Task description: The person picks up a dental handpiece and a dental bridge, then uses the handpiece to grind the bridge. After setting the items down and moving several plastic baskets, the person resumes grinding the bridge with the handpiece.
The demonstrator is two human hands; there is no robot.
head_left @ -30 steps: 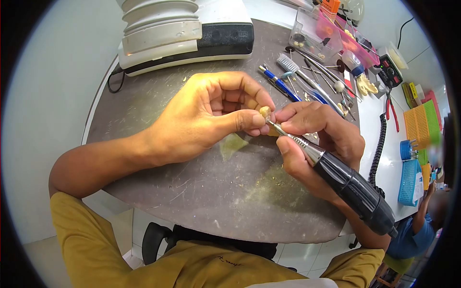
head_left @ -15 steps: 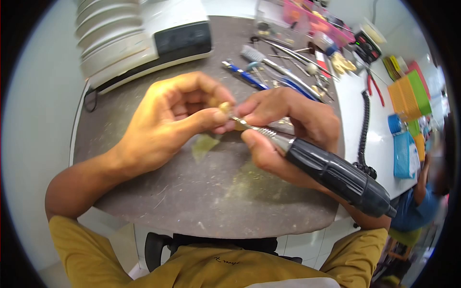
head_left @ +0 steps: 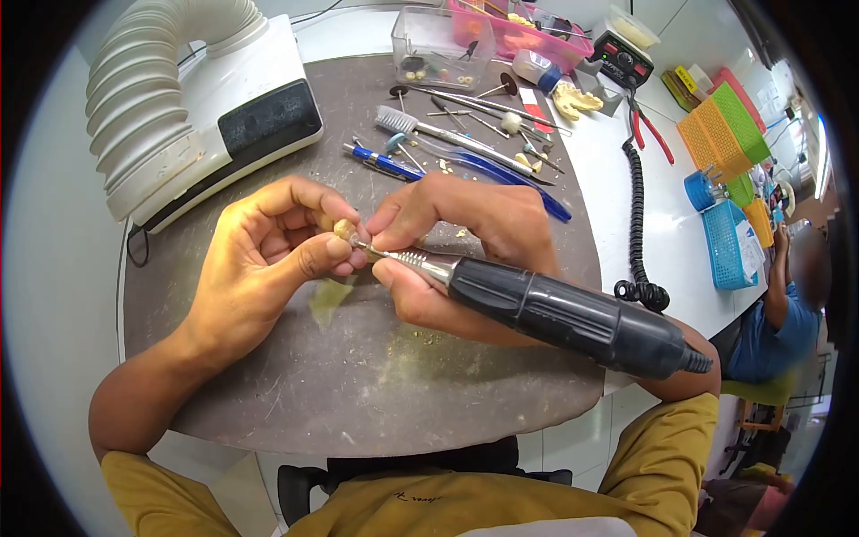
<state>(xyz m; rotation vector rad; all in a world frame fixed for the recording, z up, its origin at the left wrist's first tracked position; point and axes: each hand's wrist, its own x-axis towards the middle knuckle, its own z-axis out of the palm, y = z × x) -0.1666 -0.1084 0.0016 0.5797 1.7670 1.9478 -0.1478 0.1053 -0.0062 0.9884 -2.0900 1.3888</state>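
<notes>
Between the thumb and fingers of my left hand (head_left: 268, 259) is a small yellowish piece (head_left: 344, 229), possibly a dental crown. My right hand (head_left: 474, 233) grips a black rotary handpiece (head_left: 564, 313) near its silver front end. The thin metal tip (head_left: 365, 245) reaches the small piece, and the fingertips of both hands are close together. Whether the tip touches the piece is too small to tell. A pale greenish triangular patch (head_left: 329, 300) lies on the brown work surface (head_left: 295, 394) below my left fingertips.
A white machine with a ribbed hose (head_left: 134, 116) stands at left. Behind my hands lie a toothbrush (head_left: 394, 119), a blue pen (head_left: 380, 161) and several tools. A clear box (head_left: 443, 49), a pink tray (head_left: 537, 40), a control box (head_left: 622, 61) and a blue-shirted person (head_left: 778, 331) are farther out.
The view has shifted, so the table and hands appear farther left and more of the back shows. Both hands keep their hold on the small piece and the handpiece.
</notes>
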